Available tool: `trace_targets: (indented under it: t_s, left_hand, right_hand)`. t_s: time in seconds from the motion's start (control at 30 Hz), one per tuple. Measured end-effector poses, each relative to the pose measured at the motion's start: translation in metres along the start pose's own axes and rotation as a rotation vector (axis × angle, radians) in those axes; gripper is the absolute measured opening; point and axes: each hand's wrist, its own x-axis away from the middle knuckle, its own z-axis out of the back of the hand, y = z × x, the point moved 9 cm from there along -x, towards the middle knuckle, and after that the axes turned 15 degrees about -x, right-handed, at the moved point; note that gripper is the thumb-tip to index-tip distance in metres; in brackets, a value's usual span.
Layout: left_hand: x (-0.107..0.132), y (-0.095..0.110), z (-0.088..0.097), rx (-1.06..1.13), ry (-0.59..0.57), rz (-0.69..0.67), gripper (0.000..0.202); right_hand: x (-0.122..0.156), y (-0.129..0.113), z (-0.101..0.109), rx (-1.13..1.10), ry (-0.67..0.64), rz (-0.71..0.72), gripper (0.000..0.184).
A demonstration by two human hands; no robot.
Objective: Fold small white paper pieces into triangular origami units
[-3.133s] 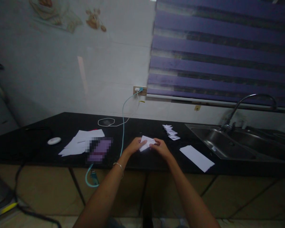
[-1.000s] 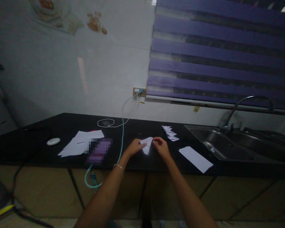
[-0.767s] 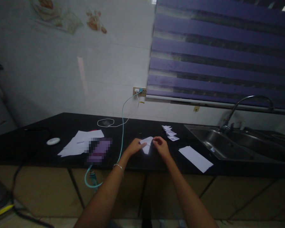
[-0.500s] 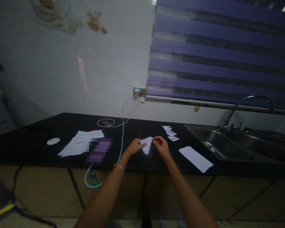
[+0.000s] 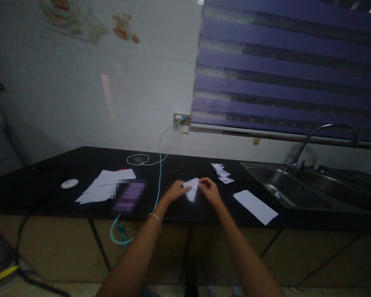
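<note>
Far left of the frame there's a round white thing (image 5: 69, 184) on my black counter (image 5: 86, 161); next, left of centre, a spread of white sheets (image 5: 100, 187) beside a pixelated purple item (image 5: 131, 196); low in the centre my left hand (image 5: 175, 191) has a small folded paper (image 5: 191, 195) pinched, thumb on top; my right hand (image 5: 210, 191) has its fingertips closed on the paper's upper right corner; right of that, some folded pieces (image 5: 223, 173) in a row, then white strips (image 5: 255, 207), with the sink (image 5: 250, 167) at the right edge.

Cable (image 5: 160, 165) leftward, clearance beyond held paper (image 5: 192, 193)
</note>
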Motion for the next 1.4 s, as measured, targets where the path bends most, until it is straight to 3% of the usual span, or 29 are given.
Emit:
trace_targets:
  t_s: [0.3,0.67,0.87,1.2,1.4]
  left_hand:
    - [0.001,0.002,-0.005,-0.007,-0.056,-0.015,0.044]
    - [0.0,0.0,0.0,-0.051,0.0,-0.007,0.047]
    - [0.001,0.003,0.004,-0.073,0.048,0.016,0.05]
    - [-0.001,0.002,-0.012,-0.076,-0.09,0.031,0.055]
    - [-0.004,-0.001,-0.008,0.016,-0.049,0.014,0.049]
  right_hand:
    - [0.001,0.006,0.002,-0.003,0.0,-0.042,0.031]
    - [0.001,0.005,-0.004,0.013,-0.042,-0.035,0.028]
    - [0.003,0.003,-0.013,0.067,-0.143,-0.032,0.028]
    - [0.004,-0.002,-0.018,0.156,-0.188,0.046,0.03]
    - [0.005,-0.002,-0.016,0.205,-0.176,0.059,0.03]
